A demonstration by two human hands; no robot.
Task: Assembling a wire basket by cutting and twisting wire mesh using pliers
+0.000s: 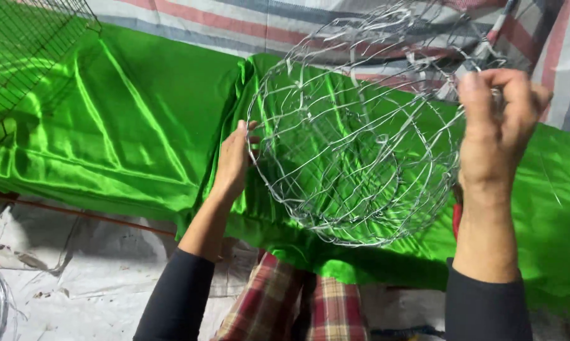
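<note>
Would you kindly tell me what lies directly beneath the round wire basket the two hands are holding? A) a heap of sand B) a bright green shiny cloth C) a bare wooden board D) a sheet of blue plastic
B: the wire basket, held by the left hand and right hand, sits over a glossy green cloth.

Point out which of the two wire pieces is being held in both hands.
The round silver wire basket, gripped at its rim by the left hand and right hand. The other, a flat dark wire grid at the top left, lies untouched on the green cloth.
</note>
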